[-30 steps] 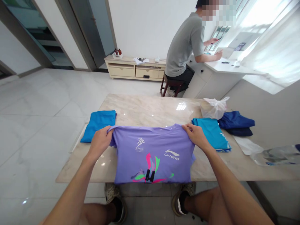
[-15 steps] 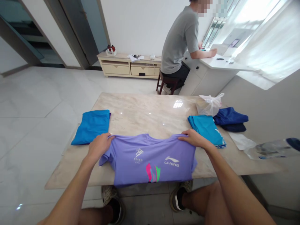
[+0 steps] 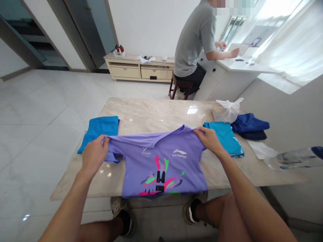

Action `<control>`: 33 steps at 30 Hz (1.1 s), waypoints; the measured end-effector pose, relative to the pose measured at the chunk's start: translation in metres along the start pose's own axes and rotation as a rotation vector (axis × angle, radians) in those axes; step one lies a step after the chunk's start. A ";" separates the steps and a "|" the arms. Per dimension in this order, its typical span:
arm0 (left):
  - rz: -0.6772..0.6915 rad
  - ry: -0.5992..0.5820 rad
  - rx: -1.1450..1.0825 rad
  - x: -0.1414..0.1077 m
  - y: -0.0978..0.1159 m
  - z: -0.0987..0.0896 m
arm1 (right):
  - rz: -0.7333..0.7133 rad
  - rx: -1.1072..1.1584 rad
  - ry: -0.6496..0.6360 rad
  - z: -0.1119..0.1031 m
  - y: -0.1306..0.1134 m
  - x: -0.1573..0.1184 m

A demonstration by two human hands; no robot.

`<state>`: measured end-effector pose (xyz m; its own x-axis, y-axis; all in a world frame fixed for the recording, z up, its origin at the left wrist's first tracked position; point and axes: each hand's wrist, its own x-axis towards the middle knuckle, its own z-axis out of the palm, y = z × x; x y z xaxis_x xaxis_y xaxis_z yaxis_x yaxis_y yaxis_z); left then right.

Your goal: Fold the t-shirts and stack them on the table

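so the purple shirt (image 3: pixel 164 168) is laid out along the near edge of the table (image 3: pixel 141 114), print up, and imo the step in hand is spreading and straightening its top end. left hand (image 3: pixel 94 154) has one shoulder side pinched between thumb and fingers, right hand (image 3: pixel 208 137) has the same kind of pinch on the other, so neither one is free. collar (image 3: pixel 166 137) looks skewed tho, with the fabric by the left hand kinda rolled over the chest. folded blue cloth (image 3: pixel 101 129) sits just past the left hand, teal one (image 3: pixel 224 134) near the right. i'd say the next move calls for an even pull on both pinches so the collar squares up, and some care with the bottom end, which is right at the table edge and could slip.
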<state>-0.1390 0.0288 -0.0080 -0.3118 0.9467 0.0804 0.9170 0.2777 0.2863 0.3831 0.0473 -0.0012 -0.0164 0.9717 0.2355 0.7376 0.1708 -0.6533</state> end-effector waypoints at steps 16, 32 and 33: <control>-0.001 0.056 -0.190 0.006 -0.012 -0.003 | 0.044 -0.301 0.187 0.010 0.008 0.006; -0.012 -0.114 -0.450 0.005 -0.005 0.008 | 0.114 -0.441 0.069 -0.006 0.025 -0.007; -0.057 -0.045 -0.473 0.008 -0.004 0.008 | 0.132 -0.463 0.208 -0.006 0.022 -0.005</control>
<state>-0.1428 0.0362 -0.0161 -0.3375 0.9412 0.0141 0.6821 0.2341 0.6928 0.4041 0.0447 -0.0124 0.1961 0.9192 0.3415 0.9463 -0.0861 -0.3116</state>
